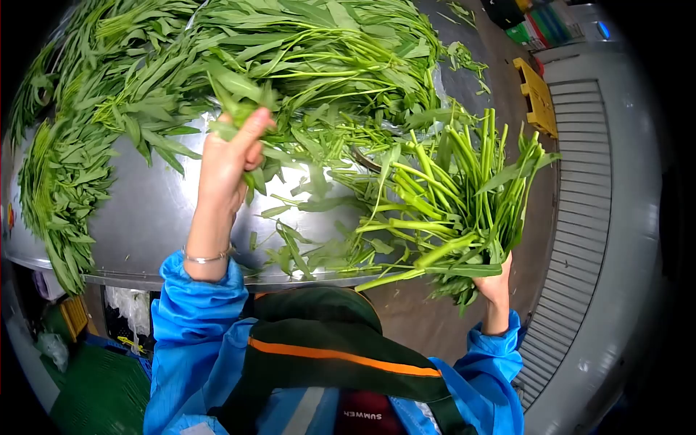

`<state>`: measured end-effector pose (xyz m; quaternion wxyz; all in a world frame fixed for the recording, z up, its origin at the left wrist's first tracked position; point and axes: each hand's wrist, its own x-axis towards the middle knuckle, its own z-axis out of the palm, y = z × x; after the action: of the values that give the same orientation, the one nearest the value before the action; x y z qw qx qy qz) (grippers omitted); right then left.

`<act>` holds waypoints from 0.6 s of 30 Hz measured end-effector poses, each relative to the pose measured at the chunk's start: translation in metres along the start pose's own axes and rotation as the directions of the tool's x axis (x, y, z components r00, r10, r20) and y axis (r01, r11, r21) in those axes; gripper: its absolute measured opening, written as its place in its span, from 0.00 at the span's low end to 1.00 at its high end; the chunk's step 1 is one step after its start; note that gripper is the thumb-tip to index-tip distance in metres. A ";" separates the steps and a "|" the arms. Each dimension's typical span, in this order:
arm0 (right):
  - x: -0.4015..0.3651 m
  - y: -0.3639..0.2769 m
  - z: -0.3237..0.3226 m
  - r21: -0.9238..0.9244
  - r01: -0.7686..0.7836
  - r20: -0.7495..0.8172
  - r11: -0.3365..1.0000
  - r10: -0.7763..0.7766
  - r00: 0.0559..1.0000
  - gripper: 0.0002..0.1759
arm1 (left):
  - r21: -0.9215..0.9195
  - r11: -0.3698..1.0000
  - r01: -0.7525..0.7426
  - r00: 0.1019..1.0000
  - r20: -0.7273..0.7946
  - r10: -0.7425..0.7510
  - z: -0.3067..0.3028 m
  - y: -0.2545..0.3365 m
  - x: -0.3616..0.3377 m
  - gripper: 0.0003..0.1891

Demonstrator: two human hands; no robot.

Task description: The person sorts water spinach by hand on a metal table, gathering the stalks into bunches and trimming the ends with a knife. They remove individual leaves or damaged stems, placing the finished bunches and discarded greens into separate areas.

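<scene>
My right hand (496,280) grips a bunch of water spinach (464,196) beyond the table's front edge, its thick cut stems fanning up and to the left. Most of that hand's fingers are hidden behind the leaves. Over the metal table my left hand (230,152) is closed, with a few water spinach leaves (235,87) sticking out above and below its fingers; motion blurs them slightly. A large heap of water spinach (326,54) lies just behind this hand. Loose leaves and stem bits (293,246) are scattered between my two hands.
The shiny metal table (145,217) has a curved front edge near my body. More water spinach (61,188) hangs over its left side. A yellow plastic piece (535,98) and a slatted grey panel (576,217) stand at right. Green crates (98,391) sit at lower left.
</scene>
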<state>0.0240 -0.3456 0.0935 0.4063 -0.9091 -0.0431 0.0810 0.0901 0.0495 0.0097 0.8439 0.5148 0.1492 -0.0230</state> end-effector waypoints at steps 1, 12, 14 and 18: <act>-0.002 0.001 0.001 0.023 0.026 -0.004 0.999 -0.026 1.000 0.26 | 0.095 0.995 0.023 0.997 0.072 -0.030 0.012 0.007 -0.006 0.15; -0.032 0.014 -0.009 0.336 -0.084 0.015 0.938 0.084 0.996 0.40 | -0.195 0.981 -0.026 0.984 0.166 0.059 0.025 0.014 0.005 0.10; -0.019 -0.023 0.002 0.530 -0.130 0.054 0.838 0.120 0.991 0.45 | -0.039 0.998 -0.053 0.894 0.443 0.065 0.061 0.026 -0.003 0.33; -0.017 0.001 -0.007 0.216 0.019 0.110 0.976 -0.044 0.993 0.43 | 0.149 0.985 0.086 0.490 0.854 -0.172 0.090 0.023 -0.015 0.43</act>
<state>0.0089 -0.3537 0.0991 0.5001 -0.8531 -0.0717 0.1304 0.1008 -0.0199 0.0719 0.7780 0.4576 -0.2552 -0.3466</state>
